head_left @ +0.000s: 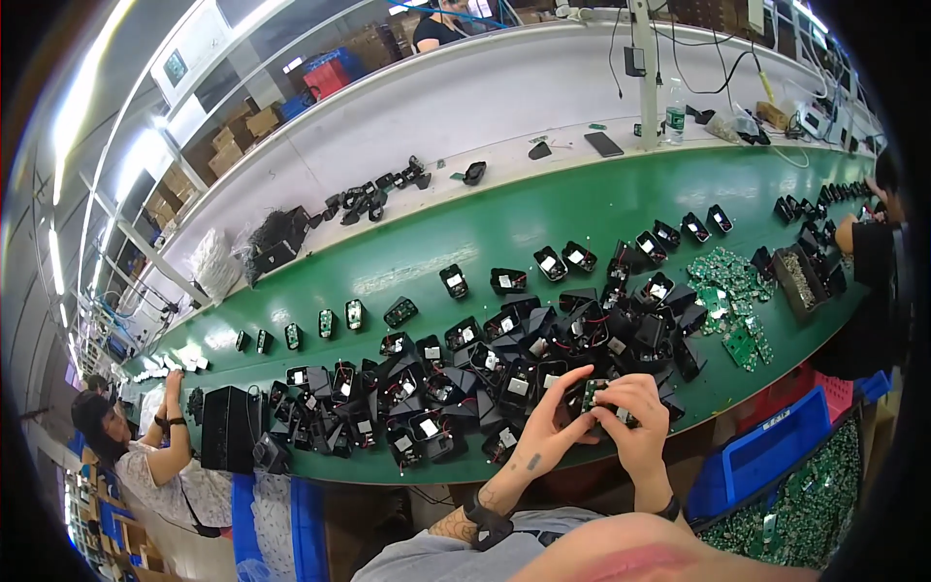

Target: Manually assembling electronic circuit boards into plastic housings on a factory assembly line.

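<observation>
Close to the table's front edge, my left hand (549, 429) grips a small black plastic housing, mostly hidden by my fingers. A small green circuit board (590, 391) shows at the housing's open top, between my two hands. My right hand (635, 419) is closed at the board and housing, thumb and fingers bent together. Just beyond my hands lies a big heap of black housings (519, 385) with red wires and pale blocks inside. Behind the heap, a loose row includes a housing with a green board (354, 313) and an open black housing (453, 281).
Loose green circuit boards (722, 291) are piled to the right, beside a box of small parts (797, 281). A blue bin (776, 441) and many boards stand below the right edge. A black box (230, 429) stands left. Co-workers sit at both ends of the green table (582, 215).
</observation>
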`<state>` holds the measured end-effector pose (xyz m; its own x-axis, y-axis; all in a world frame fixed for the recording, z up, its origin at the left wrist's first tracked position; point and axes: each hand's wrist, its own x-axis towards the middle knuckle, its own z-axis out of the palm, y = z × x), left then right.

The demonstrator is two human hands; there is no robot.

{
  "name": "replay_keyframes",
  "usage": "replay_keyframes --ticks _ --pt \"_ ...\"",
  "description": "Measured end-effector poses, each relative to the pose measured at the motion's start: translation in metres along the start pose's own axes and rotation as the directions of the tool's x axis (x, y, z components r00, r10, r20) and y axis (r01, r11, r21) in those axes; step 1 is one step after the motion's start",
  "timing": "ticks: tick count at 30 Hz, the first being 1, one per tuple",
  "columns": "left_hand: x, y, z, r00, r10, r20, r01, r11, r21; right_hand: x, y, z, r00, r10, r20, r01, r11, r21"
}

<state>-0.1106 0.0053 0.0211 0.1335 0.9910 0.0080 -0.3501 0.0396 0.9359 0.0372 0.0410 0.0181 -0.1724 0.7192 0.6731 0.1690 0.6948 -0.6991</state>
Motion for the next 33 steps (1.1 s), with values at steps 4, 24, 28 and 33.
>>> replay_keyframes --ticks 4,24,28,33 --pt "0.0 0.0 0.01 1.0 0.005 -0.001 -0.005 0.999 0.048 0.001 -0.007 -0.002 0.997 -0.007 -0.083 0.004 0.999 -0.04" --pt "0.018 -0.007 0.023 0.79 0.61 -0.049 -0.466 0.652 0.598 -0.005 0.001 0.01 0.786 0.617 0.047 -0.492 0.578 0.651" --pt "0.02 -0.014 0.017 0.747 0.663 0.059 -0.542 0.554 0.632 -0.008 0.002 0.006 0.77 0.622 0.138 -0.515 0.48 0.71" --pt "0.022 -0.013 0.016 0.731 0.676 0.092 -0.548 0.502 0.67 -0.005 0.001 0.003 0.745 0.62 0.247 -0.517 0.303 0.8"
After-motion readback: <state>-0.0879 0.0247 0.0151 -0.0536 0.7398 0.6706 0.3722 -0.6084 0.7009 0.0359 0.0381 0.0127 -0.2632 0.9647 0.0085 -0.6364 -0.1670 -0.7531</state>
